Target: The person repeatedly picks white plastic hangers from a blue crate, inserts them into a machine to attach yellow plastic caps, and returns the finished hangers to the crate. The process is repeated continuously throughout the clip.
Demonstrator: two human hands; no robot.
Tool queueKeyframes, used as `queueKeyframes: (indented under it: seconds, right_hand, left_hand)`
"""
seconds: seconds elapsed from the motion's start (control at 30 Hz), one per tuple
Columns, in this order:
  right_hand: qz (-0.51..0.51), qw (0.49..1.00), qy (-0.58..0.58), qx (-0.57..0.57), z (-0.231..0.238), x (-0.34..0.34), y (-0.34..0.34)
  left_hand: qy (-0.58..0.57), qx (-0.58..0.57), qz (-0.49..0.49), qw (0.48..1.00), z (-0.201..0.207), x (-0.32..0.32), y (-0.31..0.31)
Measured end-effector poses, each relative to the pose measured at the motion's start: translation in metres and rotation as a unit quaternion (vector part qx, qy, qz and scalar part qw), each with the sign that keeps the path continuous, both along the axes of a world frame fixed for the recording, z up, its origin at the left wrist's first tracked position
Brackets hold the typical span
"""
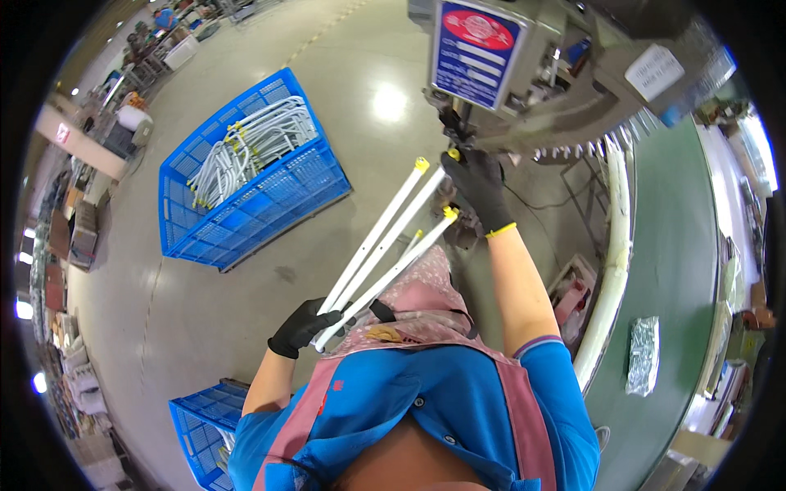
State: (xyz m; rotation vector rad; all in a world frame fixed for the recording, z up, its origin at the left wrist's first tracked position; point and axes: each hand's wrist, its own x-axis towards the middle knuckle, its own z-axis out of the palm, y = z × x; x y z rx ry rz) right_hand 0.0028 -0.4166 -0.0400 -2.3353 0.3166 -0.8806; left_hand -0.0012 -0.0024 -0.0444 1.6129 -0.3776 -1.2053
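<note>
Polished concrete floor (344,98) spreads under a grey machine (540,74) with a blue plate on its front. Down by the lap, the gloved left hand (301,326) is wrapped tight around the lower ends of a bundle of white tubes (378,245) with yellow end caps, which fan up toward the machine, while the gloved right hand (479,186) reaches up at the machine's work point with its fingers bent around a yellow-capped tube end. Beyond, a blue crate (246,184) of bent white tubes stands on the floor to the left, a second blue crate (201,425) sits near the left elbow, and a green surface (679,270) curves along the right, carrying a silvery bag (643,354).
</note>
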Motion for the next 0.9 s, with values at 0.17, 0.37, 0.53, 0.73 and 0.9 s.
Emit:
queueKeyframes:
  seconds: [0.17, 0.37, 0.53, 0.73, 0.9]
  right_hand:
    - [0.017, 0.995, -0.029, -0.097, -0.027, 0.028, -0.019]
    - [0.078, 0.988, 0.132, 0.025, -0.066, 0.040, -0.044]
    - [0.078, 0.974, 0.148, -0.154, -0.064, 0.035, -0.029]
    - [0.097, 0.935, 0.127, 0.317, -0.048, 0.012, -0.014]
    - [0.008, 0.925, 0.179, 0.335, -0.090, -0.031, -0.003]
  left_hand:
    - [0.018, 0.043, -0.020, 0.999, 0.022, 0.002, 0.004]
    - [-0.004, 0.059, -0.020, 0.998, 0.044, -0.007, 0.007]
    - [-0.012, 0.027, -0.023, 0.999, 0.034, -0.007, 0.009]
    - [0.005, 0.011, -0.011, 1.000, 0.019, 0.006, 0.013]
    - [0.028, -0.015, -0.028, 0.999, 0.009, 0.011, 0.017]
